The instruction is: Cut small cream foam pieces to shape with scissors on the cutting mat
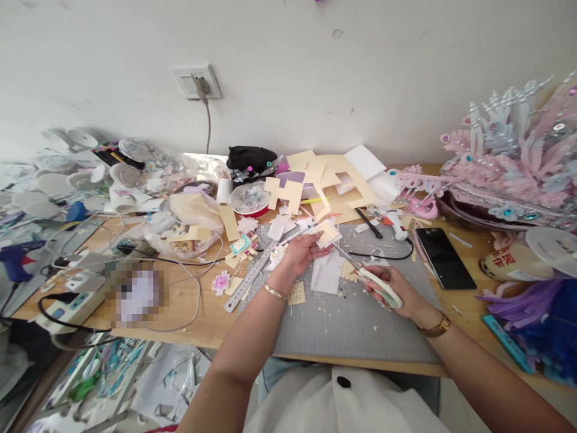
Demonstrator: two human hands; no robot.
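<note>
Head camera: At a cluttered desk [207, 322] against a white wall, a person's left hand [303, 252] pinches a small cream card piece [328, 233] patterned with rows of raised shapes, held above the far part of a grey cutting mat [406, 328]. The right hand [406, 288], a gold-coloured watch on its wrist, is curled around the pale handles of a pair of scissors [381, 288]; the blades point toward the card's lower right edge, though whether they touch it cannot be told. Beneath, a white sheet of paper [325, 278] and small cream scraps lie scattered on the mat. A metal ruler [247, 282] slants along the mat's left side, beside the left forearm. Beyond the hands, cut-out cream card sheets [288, 191] overlap near the wall, with a black pen [368, 222] and a white glue gun [397, 227] just in front of them. At right, a dark-screened phone [444, 255] lies near a lidded drink cup [505, 260], below a pink beaded headpiece [500, 162]. At far left, a blue glue gun [18, 260] stands near a white power strip [74, 304].
</note>
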